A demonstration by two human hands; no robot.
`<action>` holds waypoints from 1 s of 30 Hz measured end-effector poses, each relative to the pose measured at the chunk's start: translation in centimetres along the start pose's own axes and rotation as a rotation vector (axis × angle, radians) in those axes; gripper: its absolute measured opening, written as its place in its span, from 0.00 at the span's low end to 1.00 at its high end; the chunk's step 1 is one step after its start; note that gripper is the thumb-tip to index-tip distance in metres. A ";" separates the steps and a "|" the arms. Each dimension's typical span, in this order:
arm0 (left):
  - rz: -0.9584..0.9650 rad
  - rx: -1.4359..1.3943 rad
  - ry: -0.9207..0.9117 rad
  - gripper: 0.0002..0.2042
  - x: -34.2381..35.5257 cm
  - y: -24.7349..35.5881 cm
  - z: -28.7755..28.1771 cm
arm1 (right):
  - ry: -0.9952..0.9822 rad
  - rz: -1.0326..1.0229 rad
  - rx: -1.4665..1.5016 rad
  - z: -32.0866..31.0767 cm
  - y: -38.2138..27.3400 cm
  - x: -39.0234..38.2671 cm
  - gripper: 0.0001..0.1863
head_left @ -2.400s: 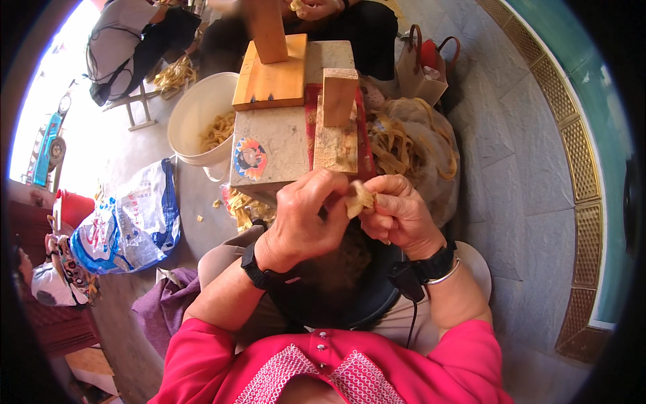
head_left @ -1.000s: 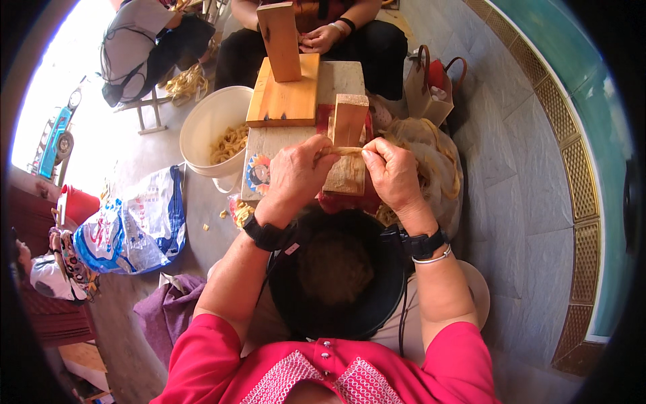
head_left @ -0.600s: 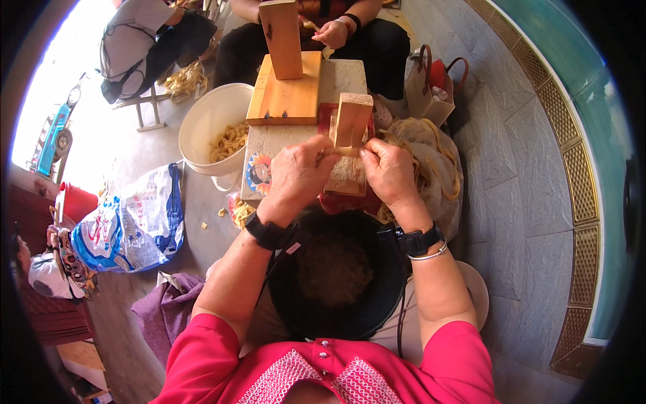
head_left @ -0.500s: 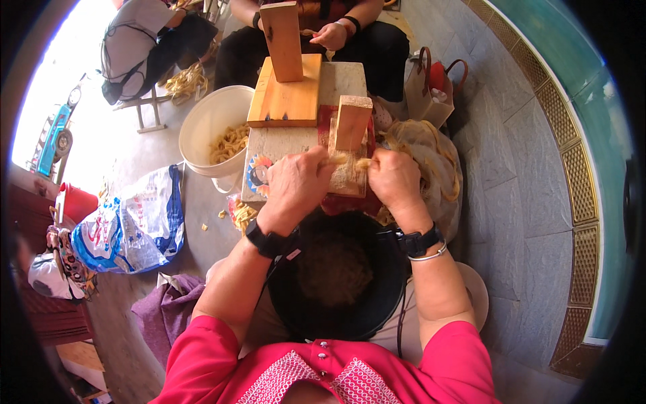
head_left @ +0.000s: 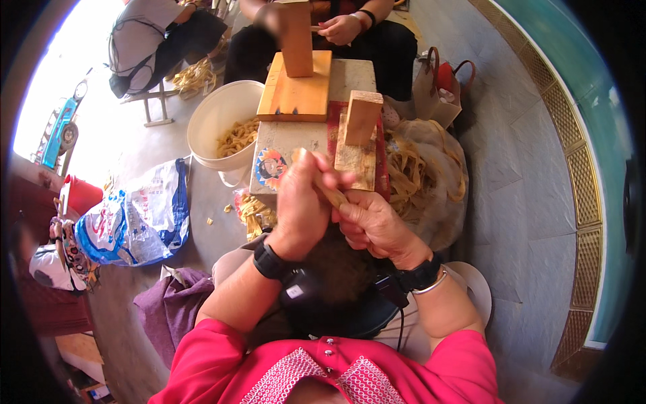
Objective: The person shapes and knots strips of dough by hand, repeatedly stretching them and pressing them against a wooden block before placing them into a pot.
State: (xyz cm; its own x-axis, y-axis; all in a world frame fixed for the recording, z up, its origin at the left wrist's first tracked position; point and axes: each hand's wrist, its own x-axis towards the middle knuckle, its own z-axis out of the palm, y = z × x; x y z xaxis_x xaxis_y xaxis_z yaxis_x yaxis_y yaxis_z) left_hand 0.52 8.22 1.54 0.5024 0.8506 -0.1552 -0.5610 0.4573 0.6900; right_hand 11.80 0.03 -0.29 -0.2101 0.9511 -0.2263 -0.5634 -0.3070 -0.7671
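A pale tan strip runs slantwise between my hands, in front of a small work stand with a wooden block upright on a rough board. My left hand is closed on the upper end of the strip, thumb raised, fingertips slightly blurred. My right hand grips the strip lower down, thumb pressed on it. A dark basin sits in my lap beneath both hands, partly hidden by them.
Opposite, a person works behind another wooden block; a second person crouches upper left. A white bucket of strips, a mesh sack, a plastic bag, purple cloth and a handbag surround the stand.
My hands have pulled back from the block toward me and drawn closer together, the left tilting upward, the strip turning from level to slanted. The hands of the person opposite have shifted.
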 end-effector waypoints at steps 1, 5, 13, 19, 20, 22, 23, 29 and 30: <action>-0.011 -0.153 0.046 0.16 0.6 0.8 0.0 | 0.007 0.014 -0.040 0.2 -0.1 -0.2 0.13; 0.209 -0.123 -0.045 0.17 1.6 3.4 -2.5 | -0.007 0.016 0.000 0.5 -0.2 -0.6 0.13; 0.928 1.075 -0.491 0.14 -1.1 0.3 -1.9 | 0.234 -0.426 -0.428 1.1 0.1 -1.0 0.09; 0.337 0.944 -0.326 0.17 -1.9 -1.0 -1.3 | 0.452 -0.669 -0.931 0.4 0.6 -0.4 0.07; 0.226 0.881 -0.282 0.18 -1.5 -0.6 -1.6 | 0.465 -0.674 -0.902 0.0 0.7 -0.1 0.08; 0.079 0.865 -0.210 0.15 -0.8 -0.6 -1.5 | 0.412 -0.495 -0.761 0.0 0.4 -0.6 0.10; 0.128 1.028 -0.236 0.13 -0.9 -0.5 -1.3 | 0.386 -0.407 -0.687 0.0 0.4 -0.8 0.11; 0.818 1.206 -0.534 0.05 -0.7 0.4 -1.4 | 0.100 0.135 0.166 -0.4 -1.3 -1.8 0.11; 0.806 1.226 -0.582 0.06 -0.8 0.5 -1.7 | 0.015 0.188 0.210 -1.2 -1.2 -1.8 0.10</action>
State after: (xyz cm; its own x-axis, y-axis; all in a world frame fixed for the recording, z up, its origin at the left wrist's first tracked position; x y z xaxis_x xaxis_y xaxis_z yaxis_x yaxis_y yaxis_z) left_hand -1.35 8.19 0.84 0.6821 0.4130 0.6035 -0.0879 -0.7730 0.6283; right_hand 13.81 -1.28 0.36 -0.3155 0.8768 -0.3628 -0.6694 -0.4766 -0.5698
